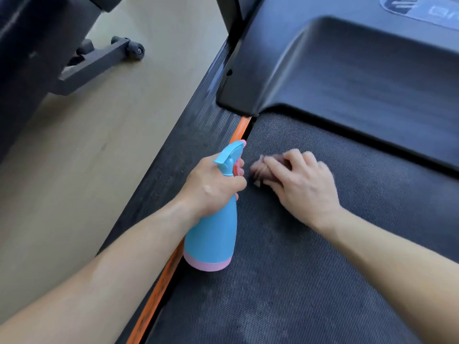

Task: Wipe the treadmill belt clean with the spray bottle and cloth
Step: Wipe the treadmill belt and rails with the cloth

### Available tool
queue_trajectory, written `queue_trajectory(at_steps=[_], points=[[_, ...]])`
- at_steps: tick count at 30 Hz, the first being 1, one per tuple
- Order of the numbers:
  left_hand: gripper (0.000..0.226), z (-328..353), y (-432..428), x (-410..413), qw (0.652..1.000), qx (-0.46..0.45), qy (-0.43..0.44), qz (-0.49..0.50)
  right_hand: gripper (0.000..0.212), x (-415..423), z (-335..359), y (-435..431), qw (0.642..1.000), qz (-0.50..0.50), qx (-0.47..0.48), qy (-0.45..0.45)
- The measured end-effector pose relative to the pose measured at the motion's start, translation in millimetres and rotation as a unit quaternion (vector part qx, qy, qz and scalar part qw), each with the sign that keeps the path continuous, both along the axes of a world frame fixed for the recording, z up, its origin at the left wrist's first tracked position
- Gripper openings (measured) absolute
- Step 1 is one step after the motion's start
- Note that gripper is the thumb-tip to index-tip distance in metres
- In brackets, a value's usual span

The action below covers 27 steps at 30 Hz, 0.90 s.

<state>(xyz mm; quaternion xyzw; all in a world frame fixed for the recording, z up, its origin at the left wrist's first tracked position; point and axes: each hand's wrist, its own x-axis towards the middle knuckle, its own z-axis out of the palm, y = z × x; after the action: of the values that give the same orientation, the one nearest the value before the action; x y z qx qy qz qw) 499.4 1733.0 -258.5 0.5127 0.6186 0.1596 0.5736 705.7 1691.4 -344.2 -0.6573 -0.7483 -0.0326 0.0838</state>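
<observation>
Spray bottle (213, 234) — left hand (211, 187); cloth (257, 170) — right hand (303, 182)

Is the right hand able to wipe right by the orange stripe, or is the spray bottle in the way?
Probably yes up front: the right hand holds the cloth on bare belt close to the orange stripe. Nearer the person, the spray bottle in the left hand covers that edge.

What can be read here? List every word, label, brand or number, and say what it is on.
No text can be read for certain.
Badge on the treadmill cover, top right: a striped mark and pale letters, blurred and cut off by the picture's edge; unreadable.
Spray bottle in the left hand: no text shows.
Cloth under the right hand: blurred, no text shows.
</observation>
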Motion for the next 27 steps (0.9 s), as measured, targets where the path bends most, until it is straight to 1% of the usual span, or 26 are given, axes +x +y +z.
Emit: queue_trajectory(at_steps=[1, 3, 4, 5, 6, 7, 9, 11, 12, 14, 16, 19, 22, 23, 25, 27], points=[[0.045, -1, -1, 1, 1.000, 0.001, -0.005, -0.002, 0.043, 3, 2, 19, 0.999, -0.042, 0.007, 0.001], [0.049, -2, -1, 1, 1.000, 0.005, -0.011, -0.003, 0.038, 7, 6, 65, 0.987, -0.155, -0.004, 0.034], [0.049, -3, 0, 0, 1.000, 0.004, -0.008, -0.004, 0.036, 6, 7, 79, 0.980, -0.193, -0.019, 0.053], [0.047, -4, 1, 0, 1.000, -0.002, -0.004, -0.002, 0.036, 3, 6, 82, 0.976, -0.208, -0.022, 0.058], [0.046, -3, 1, -1, 1.000, -0.009, -0.004, 0.003, 0.035, -3, 5, 75, 0.977, -0.202, -0.012, 0.059], [0.046, -2, 2, -1, 1.000, -0.015, -0.006, 0.011, 0.035, -9, 2, 60, 0.983, -0.176, 0.005, 0.055], [0.043, -1, 4, -1, 1.000, -0.023, -0.002, 0.019, 0.039, -20, -2, 12, 0.995, -0.088, 0.025, 0.039], [0.041, 1, 4, -1, 0.999, -0.031, 0.008, 0.019, 0.047, -21, -7, -21, 0.999, -0.007, 0.014, 0.028], [0.040, 1, 4, -2, 0.999, -0.039, 0.014, 0.018, 0.049, -17, -8, -23, 1.000, 0.011, 0.009, 0.020], [0.036, 3, 1, -2, 0.998, -0.051, 0.030, 0.011, 0.050, -12, -7, -15, 1.000, 0.012, 0.006, 0.008], [0.043, 4, -1, -2, 0.998, -0.054, 0.039, 0.001, 0.052, -12, -7, -9, 1.000, 0.003, 0.002, -0.005], [0.041, 4, -2, -1, 0.998, -0.048, 0.046, -0.013, 0.056, -13, -8, -10, 1.000, -0.007, -0.020, 0.002], [0.050, 7, -4, -2, 0.998, -0.049, 0.044, -0.015, 0.051, -14, -4, -8, 1.000, -0.005, -0.022, 0.007], [0.050, 7, -5, -3, 0.998, -0.048, 0.044, -0.013, 0.048, -13, -2, -3, 1.000, 0.009, -0.017, 0.005], [0.040, 5, -7, -9, 0.998, -0.045, 0.040, 0.000, 0.041, -10, 5, 17, 1.000, 0.026, 0.001, 0.015], [0.039, 4, -10, -15, 0.999, -0.047, 0.025, 0.015, 0.038, -7, 14, 49, 0.997, -0.044, 0.025, 0.054]])
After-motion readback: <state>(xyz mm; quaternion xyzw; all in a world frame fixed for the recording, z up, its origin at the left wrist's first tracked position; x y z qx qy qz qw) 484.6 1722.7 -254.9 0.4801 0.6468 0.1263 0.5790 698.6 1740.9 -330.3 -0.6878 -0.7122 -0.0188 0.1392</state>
